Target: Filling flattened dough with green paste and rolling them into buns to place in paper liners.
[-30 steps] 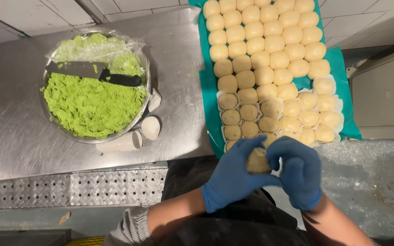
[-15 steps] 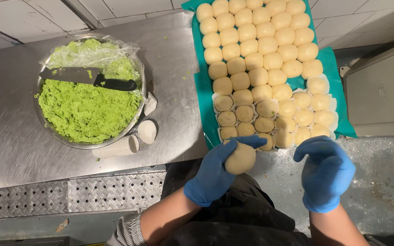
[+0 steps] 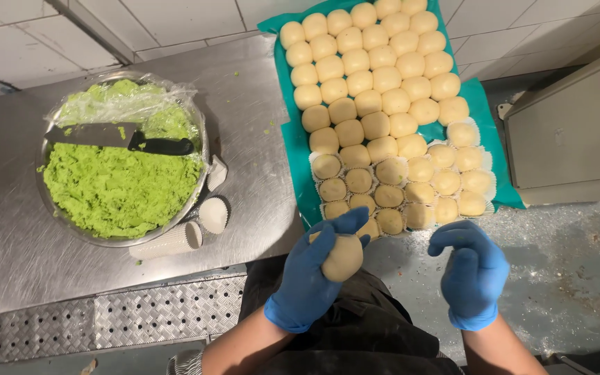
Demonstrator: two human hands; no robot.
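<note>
You're at a shiny steel table (image 3: pixel 258 139) w/ a bumpy metal strip (image 3: pixel 105 323) along its near edge. White wall tiles (image 3: pixel 175 21) sit behind it. A gray metal box (image 3: pixel 578 132) stands on the right. Light's bright & even.

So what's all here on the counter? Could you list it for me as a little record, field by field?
Left hand: left hand in a blue glove, fingers curled around a pale dough ball
Right hand: right hand in a blue glove, empty, fingers loosely bent, apart from the ball
Tray: green-lined tray with rows of pale dough balls, the nearer ones in paper cups
Bowl: metal bowl of bright green paste, plastic film at its far rim
Tool: dark-handled scraper lying across the bowl
Beside bowl: stacked paper cups
Surface: steel counter
</note>
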